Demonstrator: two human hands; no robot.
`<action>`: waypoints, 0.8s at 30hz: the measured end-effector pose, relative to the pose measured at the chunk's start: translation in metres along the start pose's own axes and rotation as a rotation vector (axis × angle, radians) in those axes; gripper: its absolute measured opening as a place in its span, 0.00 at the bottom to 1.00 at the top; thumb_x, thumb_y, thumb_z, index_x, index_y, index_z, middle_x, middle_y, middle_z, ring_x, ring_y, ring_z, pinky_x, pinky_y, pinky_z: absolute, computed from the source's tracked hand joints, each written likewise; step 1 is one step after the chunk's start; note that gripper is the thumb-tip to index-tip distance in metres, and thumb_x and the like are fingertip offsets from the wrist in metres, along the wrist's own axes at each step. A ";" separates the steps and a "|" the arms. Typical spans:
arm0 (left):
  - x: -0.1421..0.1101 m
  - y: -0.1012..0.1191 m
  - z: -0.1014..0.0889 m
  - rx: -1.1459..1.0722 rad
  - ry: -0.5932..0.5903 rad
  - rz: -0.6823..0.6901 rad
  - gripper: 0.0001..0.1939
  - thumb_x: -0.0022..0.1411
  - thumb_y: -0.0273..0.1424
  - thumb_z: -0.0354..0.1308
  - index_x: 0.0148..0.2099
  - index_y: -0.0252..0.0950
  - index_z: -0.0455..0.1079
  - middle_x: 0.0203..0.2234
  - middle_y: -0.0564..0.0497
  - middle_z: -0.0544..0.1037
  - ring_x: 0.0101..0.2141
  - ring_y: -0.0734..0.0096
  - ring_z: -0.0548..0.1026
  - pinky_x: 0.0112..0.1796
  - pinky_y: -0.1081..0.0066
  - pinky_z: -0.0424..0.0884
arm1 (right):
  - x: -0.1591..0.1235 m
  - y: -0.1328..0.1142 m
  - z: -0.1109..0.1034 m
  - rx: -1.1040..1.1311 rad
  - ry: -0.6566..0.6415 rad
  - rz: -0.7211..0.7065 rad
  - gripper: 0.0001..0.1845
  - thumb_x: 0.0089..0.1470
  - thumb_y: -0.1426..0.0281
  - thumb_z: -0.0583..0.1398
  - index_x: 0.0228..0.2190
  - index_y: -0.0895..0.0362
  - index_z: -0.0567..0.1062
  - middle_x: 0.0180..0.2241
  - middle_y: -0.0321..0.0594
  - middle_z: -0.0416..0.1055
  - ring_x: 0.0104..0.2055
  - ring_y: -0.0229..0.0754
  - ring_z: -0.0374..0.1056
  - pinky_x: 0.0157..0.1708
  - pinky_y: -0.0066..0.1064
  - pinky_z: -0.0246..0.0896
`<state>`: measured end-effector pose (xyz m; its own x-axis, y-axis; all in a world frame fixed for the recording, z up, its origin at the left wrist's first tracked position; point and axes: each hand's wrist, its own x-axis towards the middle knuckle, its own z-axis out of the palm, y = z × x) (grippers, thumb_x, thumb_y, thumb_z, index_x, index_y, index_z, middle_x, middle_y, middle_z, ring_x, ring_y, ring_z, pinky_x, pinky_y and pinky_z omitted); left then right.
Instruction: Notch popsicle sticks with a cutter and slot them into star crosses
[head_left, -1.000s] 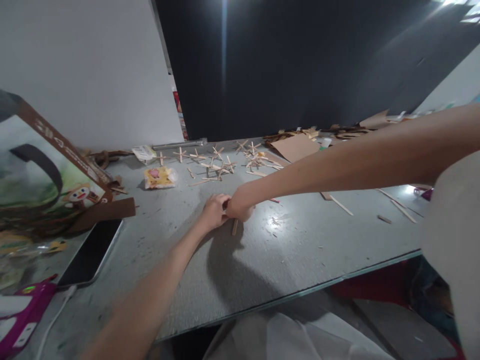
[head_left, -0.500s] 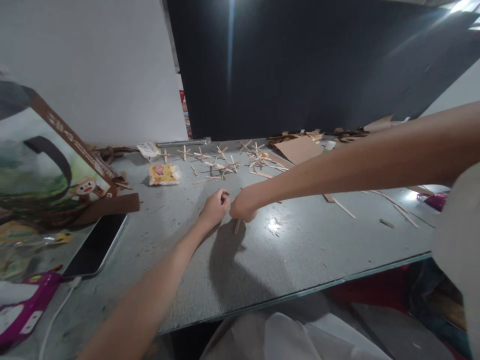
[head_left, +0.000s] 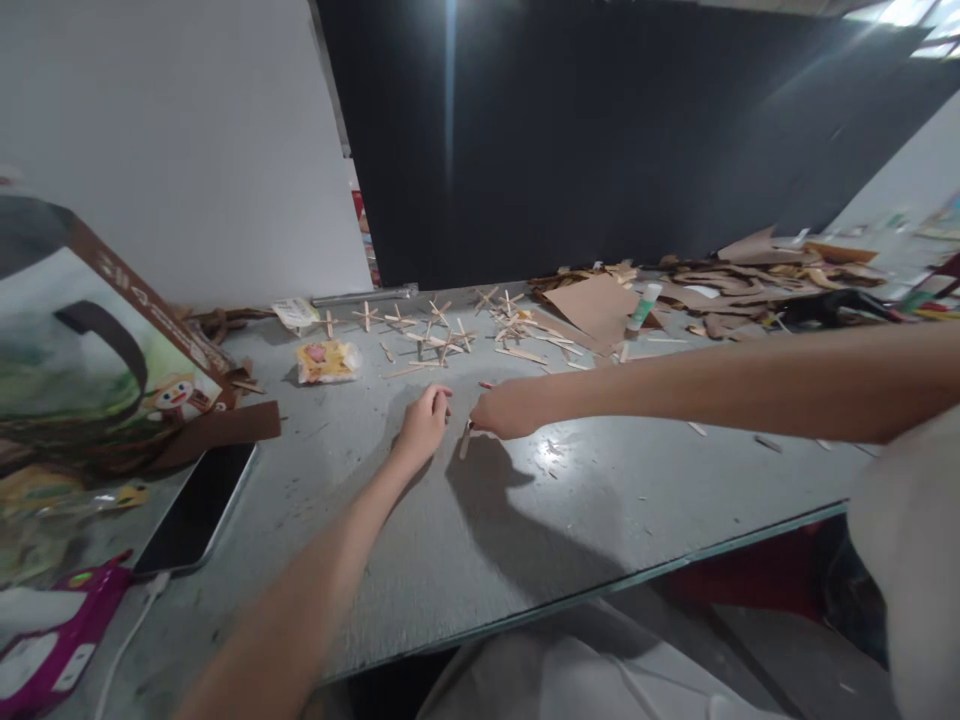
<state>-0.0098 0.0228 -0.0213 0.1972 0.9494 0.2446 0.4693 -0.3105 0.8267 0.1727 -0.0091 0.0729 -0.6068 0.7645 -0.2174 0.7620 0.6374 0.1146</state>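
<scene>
My left hand (head_left: 425,422) rests on the grey tabletop (head_left: 360,620) with its fingers curled together; what they pinch, if anything, is hidden. Just right of it, my right hand (head_left: 506,408) is closed, knuckles up. A thin red end (head_left: 486,385) pokes out past its far side, and the rest of that thing is covered by the fingers. Below the right fingertips shows a short flat wooden stick (head_left: 465,442), touching or very near them. Beyond both hands lie several star-shaped pieces made of crossed wooden sticks (head_left: 439,340), with loose sticks (head_left: 521,355) beside them.
On the left are a phone (head_left: 196,508) on a white cable, a magenta object (head_left: 75,625), a printed bag (head_left: 82,330) and a yellow packet (head_left: 328,362). Brown cardboard (head_left: 592,305), a glue stick (head_left: 643,307) and scraps line the back, below a black panel (head_left: 600,130).
My right hand has moved slightly right, away from my left, and its forearm is lower in view. The red end and the glue stick now show. My left hand has barely moved.
</scene>
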 end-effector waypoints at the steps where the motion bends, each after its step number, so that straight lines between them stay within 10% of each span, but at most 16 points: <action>1: 0.000 0.000 0.000 -0.016 0.013 -0.005 0.14 0.73 0.37 0.47 0.44 0.38 0.73 0.28 0.51 0.77 0.28 0.68 0.74 0.32 0.71 0.68 | -0.006 0.003 -0.003 -0.016 -0.015 -0.003 0.11 0.65 0.72 0.64 0.48 0.60 0.79 0.45 0.50 0.79 0.45 0.50 0.78 0.45 0.41 0.73; 7: -0.007 0.008 -0.005 -0.062 0.004 -0.020 0.28 0.77 0.46 0.36 0.45 0.36 0.73 0.30 0.46 0.80 0.27 0.67 0.75 0.30 0.69 0.70 | -0.030 0.014 0.002 -0.023 0.120 0.179 0.21 0.75 0.68 0.48 0.56 0.62 0.74 0.38 0.57 0.81 0.41 0.55 0.80 0.36 0.37 0.66; 14: -0.035 0.026 -0.006 0.423 -0.109 0.062 0.16 0.56 0.38 0.73 0.28 0.41 0.67 0.31 0.48 0.77 0.36 0.54 0.76 0.37 0.62 0.68 | -0.049 0.010 0.031 0.176 0.152 0.350 0.23 0.76 0.61 0.45 0.60 0.57 0.70 0.38 0.52 0.82 0.37 0.51 0.80 0.30 0.32 0.57; 24: -0.054 0.049 0.009 0.597 -0.222 0.034 0.10 0.69 0.25 0.59 0.33 0.38 0.69 0.36 0.41 0.77 0.44 0.50 0.75 0.41 0.60 0.68 | -0.058 0.009 0.060 0.350 0.294 0.338 0.16 0.76 0.64 0.46 0.46 0.55 0.72 0.34 0.45 0.80 0.32 0.46 0.76 0.27 0.32 0.48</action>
<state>0.0102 -0.0437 0.0019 0.3642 0.9257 0.1024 0.8458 -0.3748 0.3796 0.2290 -0.0535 0.0281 -0.3157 0.9469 0.0607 0.9239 0.3214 -0.2077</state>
